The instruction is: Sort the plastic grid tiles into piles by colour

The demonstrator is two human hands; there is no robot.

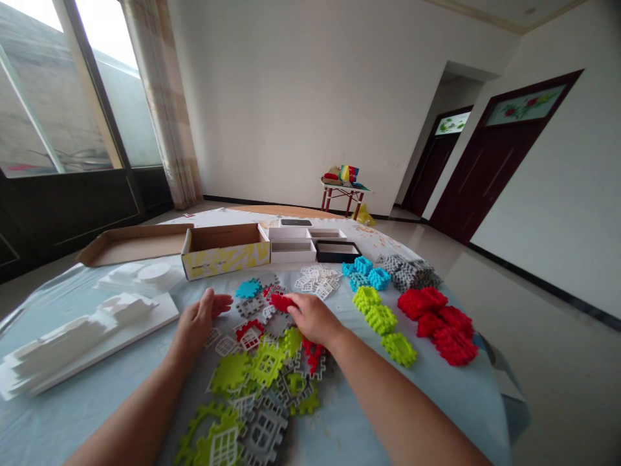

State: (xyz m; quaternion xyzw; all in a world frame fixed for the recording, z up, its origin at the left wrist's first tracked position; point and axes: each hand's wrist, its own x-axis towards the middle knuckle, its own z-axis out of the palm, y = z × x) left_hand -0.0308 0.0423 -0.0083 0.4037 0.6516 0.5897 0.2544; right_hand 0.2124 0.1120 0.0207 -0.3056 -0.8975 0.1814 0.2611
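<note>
On the far left of the desk (114, 417), white foam pieces (58, 346) lie on a white foam slab (145, 330). Behind them, a shallow cardboard lid (140, 243) sits beside an open cardboard box (226, 255) with a yellow-and-white patterned front. The left hand (201, 317) hovers by the left edge of a loose pile, empty and half open, fingers extended toward the right. The pile holds flat, notched building pieces: lime-green plates (230, 373), a grey window-frame piece (264, 430), a blue plate (249, 288) and white window grilles (226, 345). Over the pile's far part, the right hand (310, 316) is nearly closed, pinching a red piece (280, 302) between thumb and fingers. White box trays (292, 250) and a black box tray (338, 251) stand beyond. Further right come a heap of white grilles (319, 280), then blue stacks (379, 278), lime-green stacks (381, 319), grey stacks (412, 273) and red stacks (455, 345).
</note>
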